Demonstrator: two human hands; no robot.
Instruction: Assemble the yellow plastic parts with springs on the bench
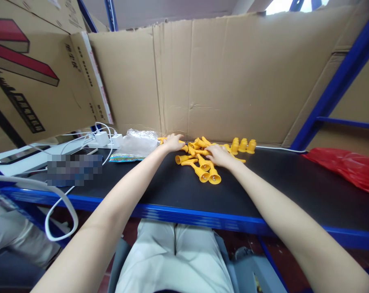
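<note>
- The yellow pieces (202,161) are heaped loosely on the black desk (178,191), toward its rear and between the hands; several are laid with flared ends facing the front.
- The pile's rear left is covered by the left hand (174,143), fingers spread; whether a piece is gripped cannot be told.
- The pile's right side is met by the right hand (218,155), fingers bent; whether anything is grasped is hidden too.
- By look, the pieces are judged to be light, fairly stiff plastic, smooth enough to slide or roll, and not easily broken.
- A hold is best taken round the narrow stem; the flared rim might be bent if pinched.
- Beyond the right hand, three upright pieces (242,145) are lined up and could be knocked over.
- Reach is limited behind by the cardboard (233,81) and at the left by the clear packet (135,145).
- More room is offered in front, up to the blue edge (196,215), and rightward toward the red bag (346,165).
</note>
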